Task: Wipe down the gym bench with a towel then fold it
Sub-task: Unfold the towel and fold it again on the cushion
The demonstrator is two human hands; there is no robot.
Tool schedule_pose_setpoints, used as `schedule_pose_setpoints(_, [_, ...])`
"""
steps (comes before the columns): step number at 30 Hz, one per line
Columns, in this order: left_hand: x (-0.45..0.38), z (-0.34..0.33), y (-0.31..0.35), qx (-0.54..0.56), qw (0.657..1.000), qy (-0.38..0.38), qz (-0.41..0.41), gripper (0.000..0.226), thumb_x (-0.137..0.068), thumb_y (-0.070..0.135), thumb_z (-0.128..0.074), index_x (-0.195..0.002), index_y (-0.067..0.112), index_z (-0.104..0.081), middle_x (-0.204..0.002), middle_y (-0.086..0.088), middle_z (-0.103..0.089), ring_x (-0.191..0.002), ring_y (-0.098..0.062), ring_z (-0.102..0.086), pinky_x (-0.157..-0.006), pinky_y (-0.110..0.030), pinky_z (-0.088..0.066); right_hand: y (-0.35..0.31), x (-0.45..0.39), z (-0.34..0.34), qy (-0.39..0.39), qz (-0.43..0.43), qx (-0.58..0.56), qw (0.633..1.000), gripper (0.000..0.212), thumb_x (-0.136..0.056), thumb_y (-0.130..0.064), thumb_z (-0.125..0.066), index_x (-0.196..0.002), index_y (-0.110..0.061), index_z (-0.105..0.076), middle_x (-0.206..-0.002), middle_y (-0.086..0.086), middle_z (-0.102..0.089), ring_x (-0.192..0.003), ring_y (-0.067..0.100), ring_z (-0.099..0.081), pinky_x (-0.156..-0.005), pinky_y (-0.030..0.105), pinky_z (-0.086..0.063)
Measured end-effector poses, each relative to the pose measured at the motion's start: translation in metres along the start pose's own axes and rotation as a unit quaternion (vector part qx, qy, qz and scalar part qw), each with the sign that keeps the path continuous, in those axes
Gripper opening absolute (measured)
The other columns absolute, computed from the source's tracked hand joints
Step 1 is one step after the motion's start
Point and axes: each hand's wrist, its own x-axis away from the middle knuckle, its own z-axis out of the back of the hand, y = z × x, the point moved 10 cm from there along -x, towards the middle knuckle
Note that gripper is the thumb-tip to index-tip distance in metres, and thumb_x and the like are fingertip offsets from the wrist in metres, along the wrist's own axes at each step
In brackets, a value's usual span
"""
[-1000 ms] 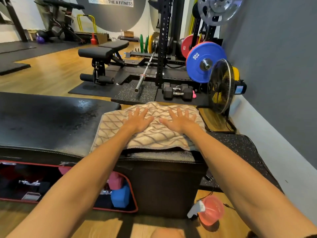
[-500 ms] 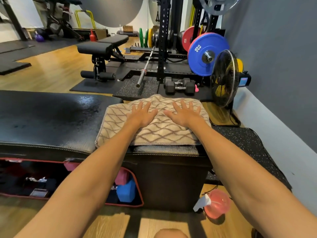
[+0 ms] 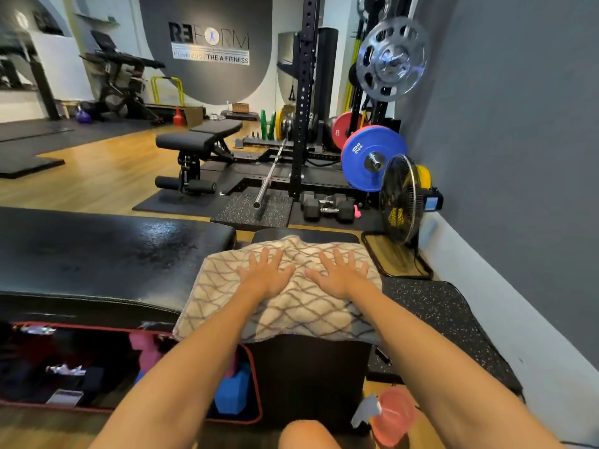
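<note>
The black padded table (image 3: pixel 107 254) runs from 9 o'clock toward the centre, its top glistening. On its right-hand section lies the beige towel (image 3: pixel 291 309) with a grey diamond pattern, spread flat, its long axis left to right, the near edge draped over the front. The left hand (image 3: pixel 264 275) rests palm down on the towel, fingers straight and spread toward 12 o'clock, grip released. Just beside it, the right hand (image 3: pixel 340 275) lies likewise, flat and released. At 5 o'clock, a pink spray bottle (image 3: pixel 389 416) lies on the floor.

Glossy, seemingly leather bench (image 3: pixel 97 251); cloth towel (image 3: pixel 291 306)
</note>
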Motion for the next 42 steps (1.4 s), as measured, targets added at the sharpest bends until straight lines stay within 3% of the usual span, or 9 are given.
schedule_pose_setpoints(13, [-0.08,0.004,0.006,-0.03,0.999,0.003,0.014,0.072,-0.091,0.071,-0.015,-0.153,0.04,0.0,-0.162,-0.001,0.011,-0.147,-0.038,0.007,-0.112,-0.066,-0.006,0.006,-0.081,0.014,0.021,-0.001,0.004,1.0,0.086,-0.083,-0.087,-0.013,-0.157,-0.043,0.002,-0.166,-0.001,0.013,-0.151,0.037,0.013,-0.115,0.067,0.009])
schedule_pose_setpoints(23, [-0.142,0.008,0.008,-0.024,0.999,0.031,0.017,0.07,-0.091,0.071,-0.015,-0.153,0.041,-0.003,-0.163,0.001,0.004,-0.147,-0.038,0.005,-0.111,-0.067,-0.007,0.0,-0.142,0.023,0.06,0.007,-0.001,0.998,0.069,-0.095,-0.07,-0.012,-0.157,-0.041,-0.007,-0.167,-0.003,0.001,-0.152,0.036,0.008,-0.115,0.067,0.008])
schedule_pose_setpoints(38, [-0.064,-0.005,-0.015,0.021,1.0,0.016,0.017,0.062,-0.098,0.056,-0.014,-0.154,0.033,-0.003,-0.162,0.006,0.01,-0.148,-0.03,0.013,-0.115,-0.06,-0.004,-0.043,-0.064,0.001,0.048,0.03,0.015,0.998,0.066,-0.099,-0.06,-0.012,-0.159,-0.034,-0.002,-0.167,0.001,0.01,-0.151,0.038,0.013,-0.115,0.066,0.009])
schedule_pose_setpoints(42, [-0.052,-0.015,-0.033,0.032,0.999,0.006,0.033,0.086,-0.077,0.069,0.0,-0.154,0.032,-0.001,-0.162,0.004,0.01,-0.148,-0.025,0.015,-0.117,-0.057,0.0,-0.057,-0.044,-0.007,0.046,0.043,0.026,0.998,0.064,-0.1,-0.058,-0.01,-0.159,-0.033,0.0,-0.167,0.002,0.011,-0.151,0.038,0.014,-0.115,0.066,0.01])
